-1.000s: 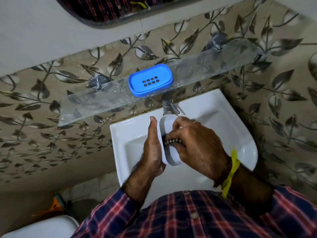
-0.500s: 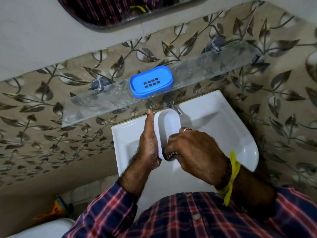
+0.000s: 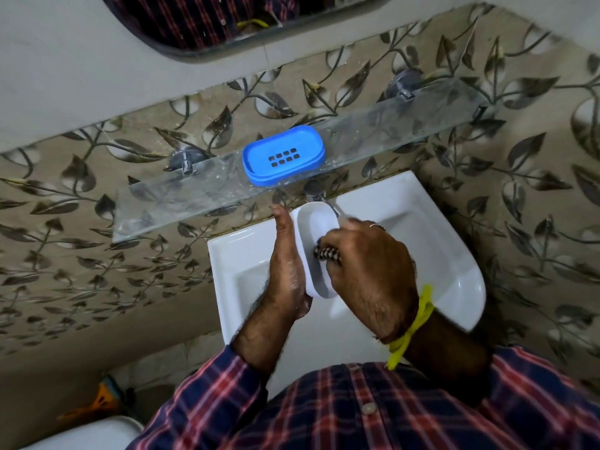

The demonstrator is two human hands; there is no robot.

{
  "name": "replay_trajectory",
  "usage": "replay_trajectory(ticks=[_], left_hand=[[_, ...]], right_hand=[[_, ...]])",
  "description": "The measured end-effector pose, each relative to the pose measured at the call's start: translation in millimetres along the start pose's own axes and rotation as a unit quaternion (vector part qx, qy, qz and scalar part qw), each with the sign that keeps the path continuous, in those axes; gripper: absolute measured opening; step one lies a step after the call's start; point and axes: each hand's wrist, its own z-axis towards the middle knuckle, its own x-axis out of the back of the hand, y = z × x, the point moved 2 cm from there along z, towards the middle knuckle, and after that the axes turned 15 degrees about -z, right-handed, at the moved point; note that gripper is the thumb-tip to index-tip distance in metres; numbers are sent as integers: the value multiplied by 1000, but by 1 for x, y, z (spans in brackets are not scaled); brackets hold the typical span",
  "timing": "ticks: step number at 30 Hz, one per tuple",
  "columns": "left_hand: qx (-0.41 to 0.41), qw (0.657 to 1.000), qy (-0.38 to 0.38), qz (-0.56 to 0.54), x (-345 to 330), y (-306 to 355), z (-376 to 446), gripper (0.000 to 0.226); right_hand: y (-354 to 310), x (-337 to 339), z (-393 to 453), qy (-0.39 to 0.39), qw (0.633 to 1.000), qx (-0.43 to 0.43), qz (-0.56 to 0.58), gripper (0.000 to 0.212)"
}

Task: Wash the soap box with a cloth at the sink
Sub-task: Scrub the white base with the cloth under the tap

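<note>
My right hand hides most of the cloth and my fingers; the tap sits half behind the shelf.

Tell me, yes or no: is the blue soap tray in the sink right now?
No, the blue soap tray rests on the glass shelf above the sink, apart from both hands.
</note>
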Motion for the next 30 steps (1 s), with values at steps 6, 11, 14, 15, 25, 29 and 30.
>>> replay_trajectory(ticks=[6,11,14,15,25,29,30], left_hand=[[-30,1000,8,0,6,6,5,70],[-14,1000,-12,-19,2,-10,2,70],[-15,999,-37,-30,6,-4,3,70],[-17,998,-48,-24,5,-4,3,69],[-11,997,-68,-33,8,-5,3,68],[-7,998,-41,-36,4,-17,4,69],[-10,998,-42,-39,6,-16,4,69]], right_hand=[[-4,-1,-6,-38,999,16,-3,13],[-5,8,11,9,999,-32,21,16],[-1,3,9,-23,999,-24,25,17],[0,3,10,-18,999,-42,30,17],[2,5,3,-25,995,65,67,24],[2,9,15,43,996,6,81,24],[0,9,14,41,993,47,102,24]])
